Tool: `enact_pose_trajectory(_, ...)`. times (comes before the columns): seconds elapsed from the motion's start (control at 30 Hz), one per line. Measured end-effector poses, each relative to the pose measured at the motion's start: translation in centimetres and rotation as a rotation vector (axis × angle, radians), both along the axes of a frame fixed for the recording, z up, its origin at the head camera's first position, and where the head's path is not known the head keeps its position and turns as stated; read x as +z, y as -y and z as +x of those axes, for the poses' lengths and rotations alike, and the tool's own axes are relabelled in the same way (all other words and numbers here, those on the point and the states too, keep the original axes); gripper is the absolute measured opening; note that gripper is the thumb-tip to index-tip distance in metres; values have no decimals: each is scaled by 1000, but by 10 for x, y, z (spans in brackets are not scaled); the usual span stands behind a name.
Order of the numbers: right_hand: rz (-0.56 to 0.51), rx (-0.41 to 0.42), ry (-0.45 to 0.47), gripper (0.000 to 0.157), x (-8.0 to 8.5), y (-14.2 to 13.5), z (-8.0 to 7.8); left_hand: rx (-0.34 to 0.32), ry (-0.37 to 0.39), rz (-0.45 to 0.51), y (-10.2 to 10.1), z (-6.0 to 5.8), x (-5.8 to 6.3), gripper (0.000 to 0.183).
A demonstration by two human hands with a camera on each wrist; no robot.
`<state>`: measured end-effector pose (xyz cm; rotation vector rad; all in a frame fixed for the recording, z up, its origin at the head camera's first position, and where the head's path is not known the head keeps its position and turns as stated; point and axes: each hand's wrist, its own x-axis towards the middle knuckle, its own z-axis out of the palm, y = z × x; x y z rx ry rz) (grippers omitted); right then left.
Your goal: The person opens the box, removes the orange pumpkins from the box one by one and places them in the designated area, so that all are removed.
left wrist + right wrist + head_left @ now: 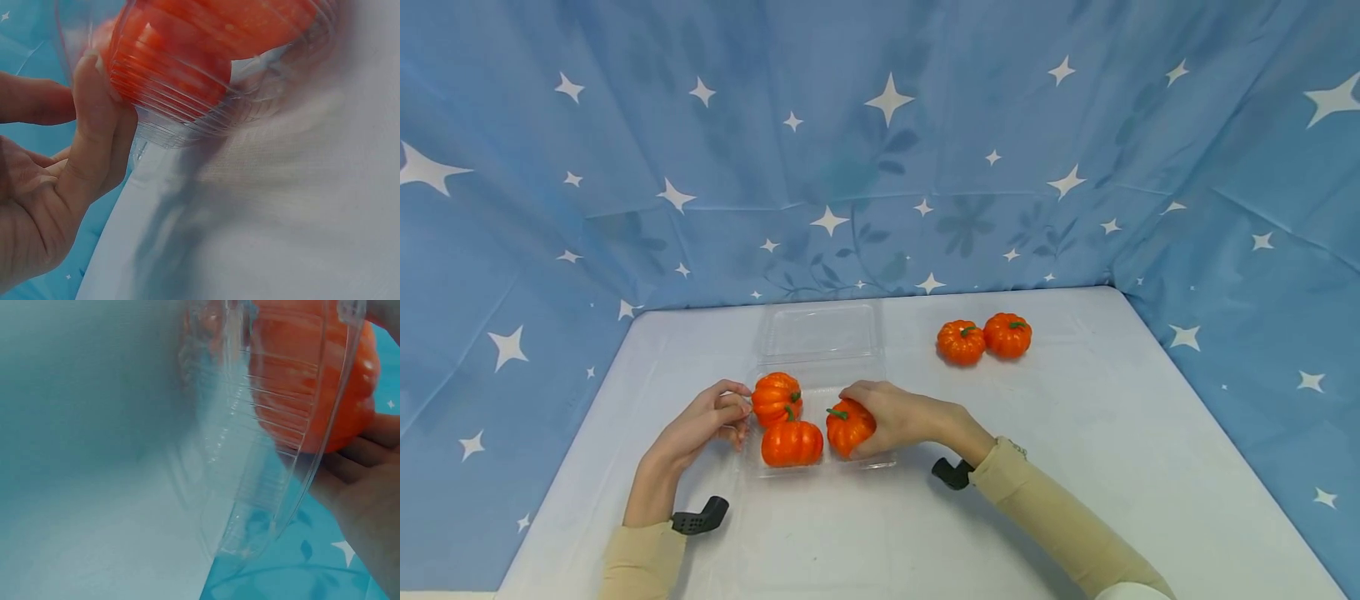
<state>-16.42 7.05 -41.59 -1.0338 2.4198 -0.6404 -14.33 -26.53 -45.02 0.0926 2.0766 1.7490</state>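
One ribbed orange pumpkin [847, 430], gripped by the right hand [891, 415], is at lower centre, right of two matching pumpkins [792, 444] in a clear plastic box [816, 399]; the left hand [700, 422], loosely bent, touches its left wall.

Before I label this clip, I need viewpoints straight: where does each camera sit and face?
Head: on the head, facing forward and down at a clear plastic container with ribbed orange pumpkins; left hand, right hand and beige fabric sleeves show.
Left wrist: on that wrist, facing the container's side; left hand shows.
Right wrist: on that wrist, facing the container's wall; right hand shows, gripping one pumpkin.
Head and right wrist share that pumpkin.
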Motion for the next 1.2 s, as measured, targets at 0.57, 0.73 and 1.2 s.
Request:
enact_pose_trajectory(0.57,-313,-144,-167,76,-7,-28,-1,5,-2,-19,-2,-3,-1,37)
enact_pose_trajectory(0.73,-345,-142,-195,74,-9,-33,-2,5,-3,-22,-2,-3,-1,37)
enact_pose_trajectory(1.2,-391,-220,-183,78,-6,-52,0,13,-6,-20,-1,0,-2,36)
